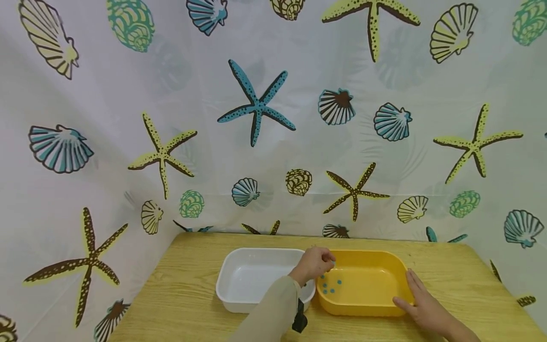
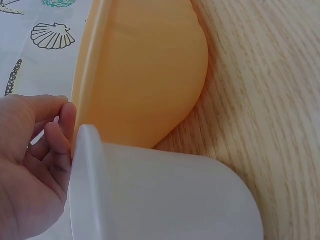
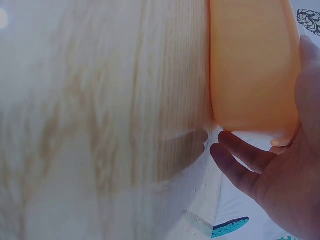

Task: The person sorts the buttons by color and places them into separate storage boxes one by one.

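My left hand [image 1: 314, 263] reaches over the left end of a yellow tub [image 1: 363, 309], thumb and fingers bent together. At its fingertips a small blue disc [image 1: 334, 263] shows, apparently pinched; the left wrist view hides it. Several more blue discs [image 1: 339, 282] lie on the tub's floor at the left. Against the tub's right end rests my right hand [image 1: 427, 306], its thumb at the front rim and its fingers spread fairly straight along the outside. Left of the yellow tub stands a white tub [image 1: 231, 306], partly covered by my left forearm.
Both tubs sit close together on a wood-grain table [image 1: 183, 285]. A white curtain [image 1: 205, 156] printed with shells and starfish hangs behind and at the sides. A black strap [image 1: 300, 318] hangs at my left wrist.
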The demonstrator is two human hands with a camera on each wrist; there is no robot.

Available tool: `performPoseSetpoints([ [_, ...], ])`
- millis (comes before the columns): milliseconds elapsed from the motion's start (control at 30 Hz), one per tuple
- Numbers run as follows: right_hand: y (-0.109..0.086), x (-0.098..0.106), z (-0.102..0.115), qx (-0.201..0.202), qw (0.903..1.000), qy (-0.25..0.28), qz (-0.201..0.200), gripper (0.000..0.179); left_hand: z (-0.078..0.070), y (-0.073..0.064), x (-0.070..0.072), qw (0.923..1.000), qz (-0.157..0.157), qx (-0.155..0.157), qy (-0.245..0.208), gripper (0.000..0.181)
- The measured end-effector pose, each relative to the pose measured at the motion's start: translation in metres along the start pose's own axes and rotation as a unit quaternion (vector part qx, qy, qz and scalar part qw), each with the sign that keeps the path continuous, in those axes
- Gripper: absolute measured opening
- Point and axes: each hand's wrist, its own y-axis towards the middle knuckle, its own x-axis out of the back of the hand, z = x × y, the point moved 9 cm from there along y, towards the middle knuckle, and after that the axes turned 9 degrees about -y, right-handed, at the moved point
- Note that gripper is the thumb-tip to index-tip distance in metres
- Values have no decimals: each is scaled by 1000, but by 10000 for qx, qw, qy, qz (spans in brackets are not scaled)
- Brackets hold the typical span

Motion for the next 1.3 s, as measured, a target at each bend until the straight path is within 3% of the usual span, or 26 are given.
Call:
performPoseSetpoints([
  [267,2,-2,-1,-94,9999,36,117,95,1,-1,2,10000,-43,-34,-17,16],
  [533,4,-1,-1,-32,10000,19,63,94,-1,-7,4,9984,149,-47,-545,16],
  [800,4,2,2,96,9999,-22,-127,93,-5,-30,10,9980,381,-139,-479,9],
  [1300,2,2,6,-42,9999,24,-162,94,9,-87,47,9977,484,-476,22,14],
])
